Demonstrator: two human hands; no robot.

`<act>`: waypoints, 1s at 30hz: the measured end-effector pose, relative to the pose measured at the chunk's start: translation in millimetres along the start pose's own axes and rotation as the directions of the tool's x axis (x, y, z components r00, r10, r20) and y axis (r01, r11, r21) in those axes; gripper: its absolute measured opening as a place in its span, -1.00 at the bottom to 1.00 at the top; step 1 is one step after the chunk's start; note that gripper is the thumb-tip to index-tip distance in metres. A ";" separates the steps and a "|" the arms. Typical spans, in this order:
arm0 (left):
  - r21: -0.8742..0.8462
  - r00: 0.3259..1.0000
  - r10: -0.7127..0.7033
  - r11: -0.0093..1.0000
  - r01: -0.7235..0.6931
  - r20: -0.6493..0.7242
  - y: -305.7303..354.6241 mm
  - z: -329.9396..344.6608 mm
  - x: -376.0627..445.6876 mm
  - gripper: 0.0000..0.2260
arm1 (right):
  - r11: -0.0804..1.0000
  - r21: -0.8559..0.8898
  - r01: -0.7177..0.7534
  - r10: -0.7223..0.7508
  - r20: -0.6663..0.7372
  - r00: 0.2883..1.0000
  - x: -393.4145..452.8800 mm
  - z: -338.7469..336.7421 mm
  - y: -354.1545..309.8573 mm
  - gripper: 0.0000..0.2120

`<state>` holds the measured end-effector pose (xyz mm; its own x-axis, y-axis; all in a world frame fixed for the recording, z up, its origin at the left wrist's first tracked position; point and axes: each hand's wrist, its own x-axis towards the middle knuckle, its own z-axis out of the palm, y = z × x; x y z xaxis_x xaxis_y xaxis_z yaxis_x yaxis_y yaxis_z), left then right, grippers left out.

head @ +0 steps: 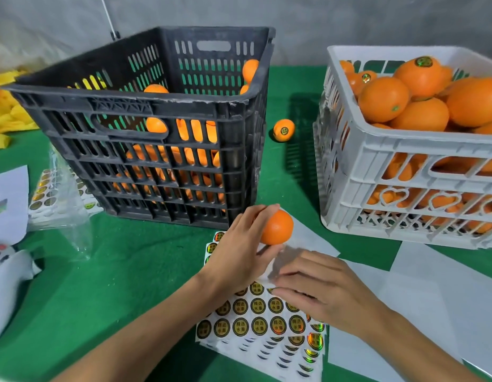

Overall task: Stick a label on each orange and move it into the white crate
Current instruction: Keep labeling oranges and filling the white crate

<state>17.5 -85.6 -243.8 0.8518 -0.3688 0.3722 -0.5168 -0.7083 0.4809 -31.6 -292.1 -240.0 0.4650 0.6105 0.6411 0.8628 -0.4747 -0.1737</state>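
My left hand [240, 248] grips an orange [278, 227] just above the table, in front of the black crate [145, 106], which holds several unlabelled oranges. My right hand [322, 288] lies on the sheet of round gold labels [260, 318], fingertips at its upper rows; whether it pinches a label is hidden. The white crate [404, 139] at the right is heaped with labelled oranges. One labelled orange [284, 130] lies loose on the green cloth between the crates.
Blank white backing sheets [421, 299] lie at the right front. More label sheets in clear plastic [57, 197] and white paper [7, 202] lie at the left. Yellow foam pieces [7, 114] are piled at the far left.
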 end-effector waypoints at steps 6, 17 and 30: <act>-0.007 1.000 -0.012 1.000 0.012 0.015 -2.0 0.5 0.6 -0.36 | 0.980 0.166 -0.106 0.125 -0.110 0.986 8.1 -2.2 -11.4 -0.95; 0.013 0.990 0.135 0.991 -0.134 -0.034 1.1 1.5 -0.6 -0.42 | 0.530 0.630 -0.567 0.745 -0.027 0.666 20.2 5.7 -8.5 -0.74; 0.000 0.996 0.082 0.997 -0.082 -0.042 -0.3 0.8 -0.3 -0.45 | 0.705 0.235 -0.669 0.693 -0.027 0.720 19.3 12.7 -12.9 -0.48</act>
<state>17.5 -85.7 -244.6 0.8021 -0.3999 0.4435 -0.5849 -0.6756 0.4488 -31.2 -266.1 -234.9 0.9276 0.0937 0.3617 0.3435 -0.5945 -0.7270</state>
